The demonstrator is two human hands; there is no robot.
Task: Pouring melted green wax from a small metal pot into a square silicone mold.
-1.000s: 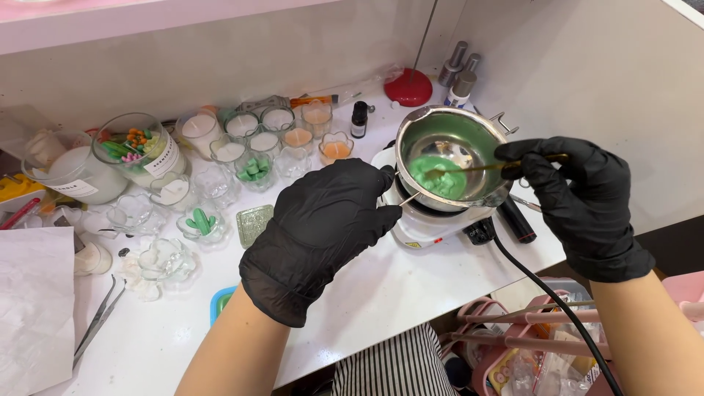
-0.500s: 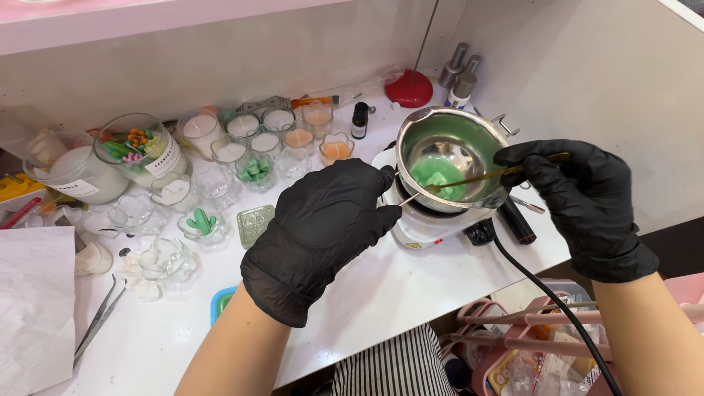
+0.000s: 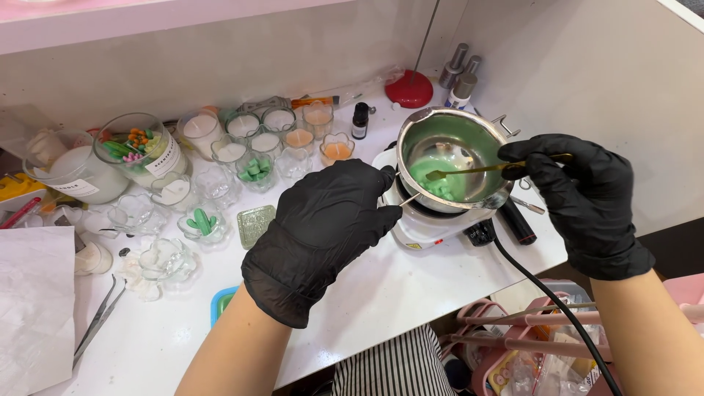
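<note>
Near the desk's front edge, the gloved left hand (image 3: 323, 227) curls, seemingly pinching a thin stick (image 3: 408, 199) beside the metal pot (image 3: 451, 158); the right hand (image 3: 583, 194) grips a spoon (image 3: 477, 170) dipped into green wax (image 3: 436, 183).

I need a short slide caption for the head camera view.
Black-gloved right hand stirs green wax in a metal pot; left hand steadies it.

Green wax (image 3: 440, 182), black gloves (image 3: 326, 227)
</note>
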